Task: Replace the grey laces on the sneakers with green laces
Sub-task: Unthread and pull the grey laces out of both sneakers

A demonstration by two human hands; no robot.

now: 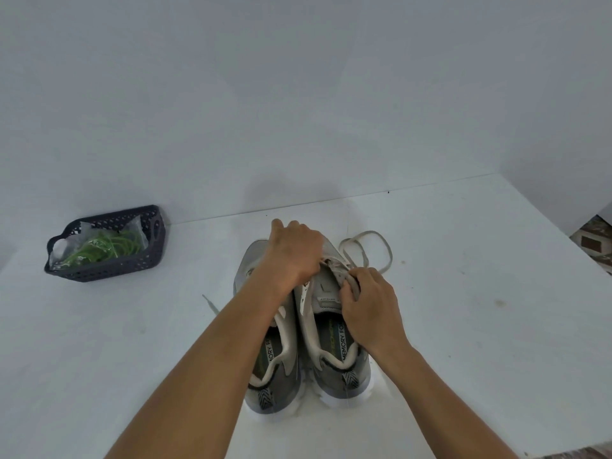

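Note:
Two grey sneakers stand side by side on the white table, heels toward me: the left sneaker [268,366] and the right sneaker [334,342]. My left hand [293,251] lies over the forefoot of the right sneaker, fingers curled down around it. My right hand [371,306] pinches the grey lace [374,246] at the eyelets of that shoe. The loose lace loops on the table beyond the toe. Another grey lace end [210,303] sticks out left of the left sneaker. Green laces [106,248] lie in clear wrapping inside a dark basket.
The dark perforated basket [109,265] stands at the far left by the wall. The table's back edge meets the white wall just beyond the shoes. The table's right edge [563,233] drops to a patterned floor.

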